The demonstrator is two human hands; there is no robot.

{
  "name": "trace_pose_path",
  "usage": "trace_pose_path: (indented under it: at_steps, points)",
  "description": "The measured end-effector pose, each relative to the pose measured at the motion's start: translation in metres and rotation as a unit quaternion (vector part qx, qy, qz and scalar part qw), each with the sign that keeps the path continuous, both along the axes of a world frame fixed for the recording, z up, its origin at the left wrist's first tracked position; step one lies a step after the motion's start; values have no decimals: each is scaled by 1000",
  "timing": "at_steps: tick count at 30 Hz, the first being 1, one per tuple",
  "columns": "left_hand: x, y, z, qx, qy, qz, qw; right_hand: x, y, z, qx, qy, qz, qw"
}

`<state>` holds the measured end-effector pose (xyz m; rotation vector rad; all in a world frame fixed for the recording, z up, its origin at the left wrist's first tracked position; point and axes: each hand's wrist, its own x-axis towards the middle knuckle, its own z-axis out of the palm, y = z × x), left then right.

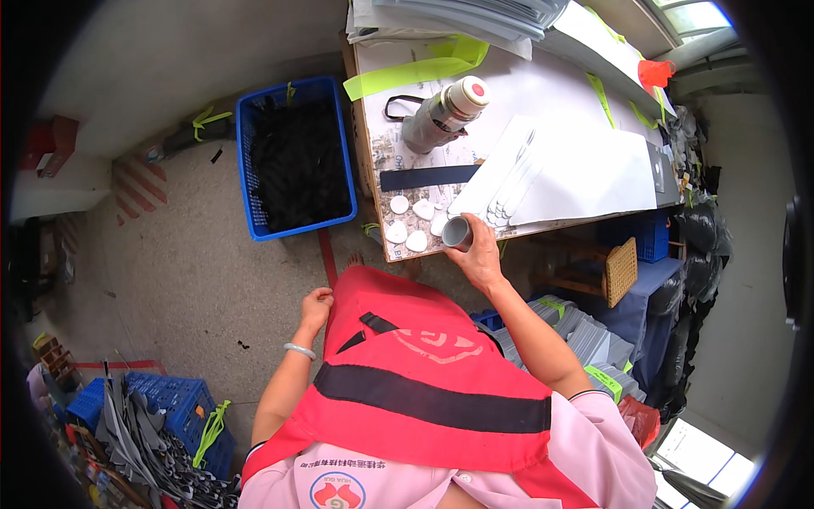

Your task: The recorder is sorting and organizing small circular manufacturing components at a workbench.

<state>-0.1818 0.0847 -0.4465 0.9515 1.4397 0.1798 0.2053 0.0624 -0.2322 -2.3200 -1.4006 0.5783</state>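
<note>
My right hand (480, 259) is closed around a small grey cup (458, 232) at the table's near edge. The cup's open mouth faces up and its inside looks grey. Beside it on the table lie several small white rounded pieces (415, 241), one partly hidden by the cup. Just right of the hand, a large white sheet (577, 174) has rows of scalloped shapes along its left side. A grey flask (432, 123) with a white top and a black strap stands behind. My left hand (316, 309) hangs beside the red apron (390, 310), fingers curled, nothing visible in them.
A dark strip (428, 177) lies across the table (392, 102). Left of the table stands a blue basket (243, 170) full of black pieces. Stacked grey sheets (577, 335) and a wooden stool (621, 271) are at the right. More blue crates (174, 399) stand lower left.
</note>
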Motion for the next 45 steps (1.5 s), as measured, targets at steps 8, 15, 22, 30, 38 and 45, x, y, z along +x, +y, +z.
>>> trace_pose_path:
  at_steps: [8, 15, 22, 30, 38, 45]
  points:
    - [76, 26, 110, 52, -154, -76, 984, -15, -7, 21, 5, 216, -54, 975]
    - [149, 37, 215, 179, -272, -163, 931, -47, -16, 34, 3, 391, -9, 920]
    - [152, 17, 218, 194, -226, -115, 948, -52, -25, 20, -22, 472, 78, 878]
    - [146, -28, 214, 302, -63, -112, 945, -11, -35, -23, -138, 603, 39, 785]
    - [153, -74, 211, 365, 21, -153, 918, -26, -53, -41, -231, 626, -3, 745]
    - [165, -105, 210, 358, 71, -147, 919, -22, -74, -61, -241, 637, -10, 732]
